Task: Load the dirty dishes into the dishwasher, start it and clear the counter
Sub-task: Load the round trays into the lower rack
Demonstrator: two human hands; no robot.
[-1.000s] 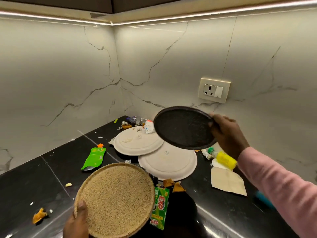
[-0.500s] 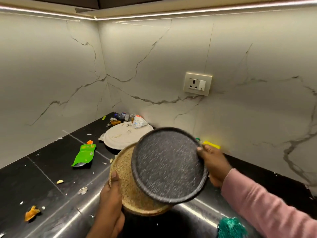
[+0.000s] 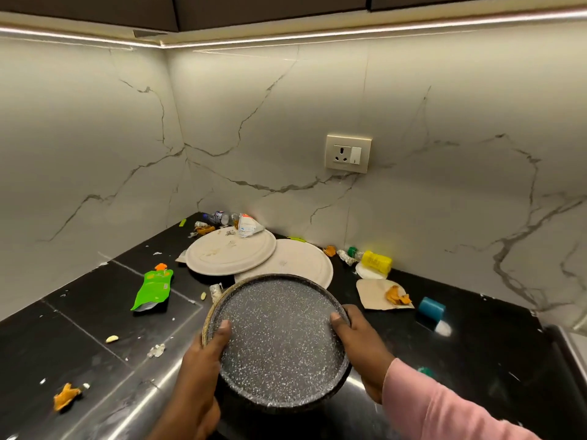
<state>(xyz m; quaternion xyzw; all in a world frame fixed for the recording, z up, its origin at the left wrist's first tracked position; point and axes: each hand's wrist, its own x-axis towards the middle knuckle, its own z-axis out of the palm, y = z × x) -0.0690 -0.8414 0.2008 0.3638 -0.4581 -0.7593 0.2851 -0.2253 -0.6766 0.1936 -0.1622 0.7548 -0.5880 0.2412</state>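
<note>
A dark speckled plate [image 3: 276,341] lies stacked on a tan plate whose rim [image 3: 212,304] peeks out at the upper left. My left hand [image 3: 197,382] grips the stack's left edge, thumb on top. My right hand [image 3: 359,347] grips the right edge, thumb over the rim. I hold the stack above the front of the black counter [image 3: 95,315]. Two white plates sit behind it: one [image 3: 230,254] with crumbs on it, the other [image 3: 301,262] partly under the first.
Litter covers the counter: a green pouch [image 3: 154,289], orange peel [image 3: 65,396], a crushed bottle [image 3: 219,216], a white wrapper [image 3: 249,226], a yellow bottle [image 3: 374,262], a paper piece with peel [image 3: 381,293], a blue object [image 3: 431,308]. A wall socket [image 3: 348,153] sits above.
The dark plate came down onto the tan plate and both hands now hold the stack level. The second white plate and the right-hand litter are back in view.
</note>
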